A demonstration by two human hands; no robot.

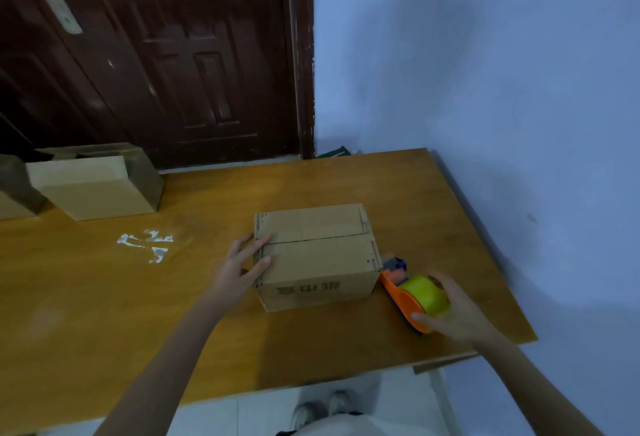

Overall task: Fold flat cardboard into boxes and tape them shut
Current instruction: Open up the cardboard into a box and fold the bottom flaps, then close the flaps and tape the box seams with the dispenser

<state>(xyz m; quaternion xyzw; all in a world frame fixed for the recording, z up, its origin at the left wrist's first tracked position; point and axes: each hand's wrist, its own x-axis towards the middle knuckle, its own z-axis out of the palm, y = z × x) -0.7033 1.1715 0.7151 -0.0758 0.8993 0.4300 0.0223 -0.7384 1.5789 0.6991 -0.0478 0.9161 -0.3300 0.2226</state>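
Resting mid-table on the orange-brown wooden table [104,297], the folded brown cardboard box [317,255] has its top flaps closed, seam across the top, dark print on the near side. Left hand [242,262] lies flat against the box's left edge, fingers straight, thumb on top. Right hand [450,311] grips the orange tape dispenser with yellow-green roll [415,297], just right of the box. Two more plain cardboard boxes [93,183] sit far left. Dark red door [156,55] behind, blue wall [485,55] right.
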